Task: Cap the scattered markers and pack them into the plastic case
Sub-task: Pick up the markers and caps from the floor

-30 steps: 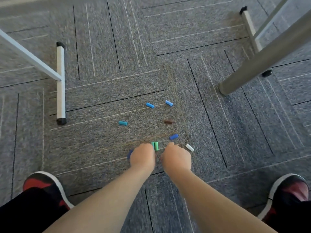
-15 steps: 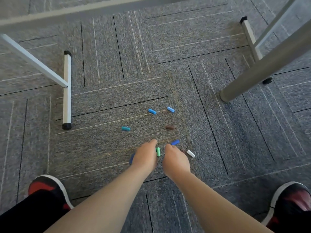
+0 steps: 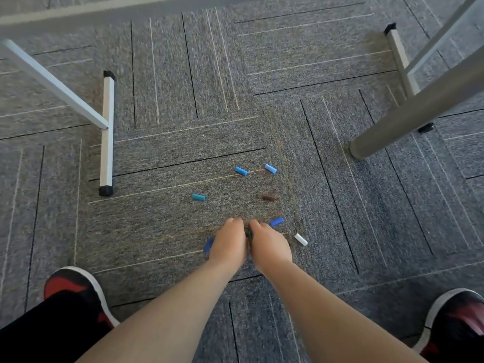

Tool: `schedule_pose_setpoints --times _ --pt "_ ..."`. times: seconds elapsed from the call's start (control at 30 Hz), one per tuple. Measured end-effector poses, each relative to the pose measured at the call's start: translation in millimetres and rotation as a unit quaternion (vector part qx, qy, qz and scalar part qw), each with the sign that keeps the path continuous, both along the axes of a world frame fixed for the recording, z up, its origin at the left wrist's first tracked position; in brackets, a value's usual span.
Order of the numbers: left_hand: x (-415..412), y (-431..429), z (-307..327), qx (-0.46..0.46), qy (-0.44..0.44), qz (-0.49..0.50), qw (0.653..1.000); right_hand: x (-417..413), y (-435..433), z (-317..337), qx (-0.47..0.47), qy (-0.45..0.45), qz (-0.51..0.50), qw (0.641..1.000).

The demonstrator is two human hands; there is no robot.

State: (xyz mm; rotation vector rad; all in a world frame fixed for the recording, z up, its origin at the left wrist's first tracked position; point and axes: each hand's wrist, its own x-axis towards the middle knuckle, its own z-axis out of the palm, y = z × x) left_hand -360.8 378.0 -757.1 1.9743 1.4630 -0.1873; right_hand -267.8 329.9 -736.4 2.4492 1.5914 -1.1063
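Note:
Small marker caps lie scattered on the grey carpet: two light blue caps (image 3: 241, 171) (image 3: 270, 169), a teal cap (image 3: 199, 197), a brown cap (image 3: 269, 197), a blue cap (image 3: 276, 221) and a white cap (image 3: 300, 239). A dark blue cap (image 3: 208, 245) shows partly beside my left hand (image 3: 230, 243). My left hand and my right hand (image 3: 269, 244) meet fingertip to fingertip, fingers curled over the green caps (image 3: 247, 233), of which only a dark sliver shows between them. No markers or plastic case are in view.
A white table foot (image 3: 107, 132) lies on the carpet at the left, and a thick grey leg (image 3: 408, 119) stands at the right with another white foot (image 3: 398, 53) behind. My shoes (image 3: 70, 284) (image 3: 461, 318) flank the lower corners.
Both hands have closed in together over the two green caps, which were visible between them earlier and are now covered. The other caps have not moved.

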Motion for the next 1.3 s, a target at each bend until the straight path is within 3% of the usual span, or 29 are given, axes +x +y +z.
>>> schedule_pose_setpoints --times 0.4,0.63,0.83,0.9,1.07,1.3 --pt "-4.2 -3.9 0.8 0.016 0.001 -0.039 0.999 -1.2 -1.8 -5.4 0.018 -0.017 0.006 1.0" --pt "-0.5 -11.2 11.2 0.004 0.067 -0.064 0.996 -3.8 -3.2 -5.3 -0.028 -0.024 0.06 0.998" --pt "-3.8 -10.9 6.9 0.003 0.065 -0.072 0.995 -0.9 -5.9 -9.6 -0.014 0.025 0.037 0.999" --pt "-6.1 -9.9 3.9 0.03 0.065 -0.112 0.991 3.4 -7.1 -10.0 -0.005 0.025 0.031 0.999" --pt "-3.1 -10.4 14.3 0.008 0.092 -0.066 0.994 7.1 -5.9 -8.9 0.01 0.031 0.008 0.999" --pt "9.0 -12.5 23.2 -0.013 0.142 -0.11 0.984 21.1 -7.1 2.3 0.01 0.018 -0.02 1.0"
